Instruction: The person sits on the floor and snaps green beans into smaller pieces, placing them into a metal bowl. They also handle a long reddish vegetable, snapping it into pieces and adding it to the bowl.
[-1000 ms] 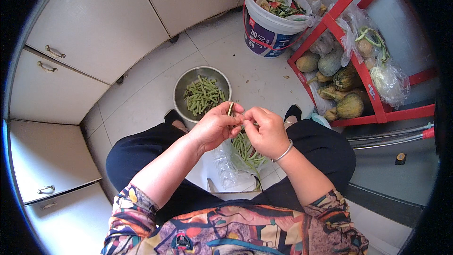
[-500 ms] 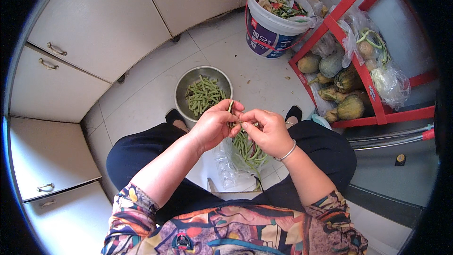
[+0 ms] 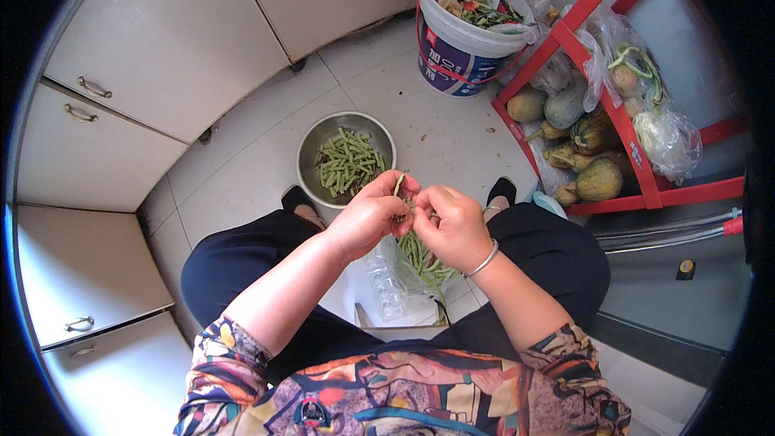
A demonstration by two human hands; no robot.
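Both hands meet in the middle, above a clear plastic bag [image 3: 389, 287] of long green beans [image 3: 428, 262] between my knees. My left hand [image 3: 367, 218] is closed around a green bean [image 3: 399, 185], whose tip sticks up past the fingers. My right hand [image 3: 456, 230], with a silver bangle at the wrist, pinches at the same bean beside the left fingertips. Its lower part is hidden by the fingers. Just beyond the left hand, a steel bowl [image 3: 304, 163] on the floor holds short bean pieces [image 3: 352, 160].
A white and purple bucket [image 3: 458, 64] of vegetable scraps stands at the far right. Next to it, a red rack [image 3: 617, 125] holds pumpkins [image 3: 599, 179] and bagged vegetables [image 3: 668, 141]. Pale cabinets [image 3: 153, 24] line the left side. Small scraps lie on the tiled floor [image 3: 452, 141].
My right fingers have curled in more tightly against the left hand. The bean's protruding tip has shifted slightly. The bowl and bag stay in place.
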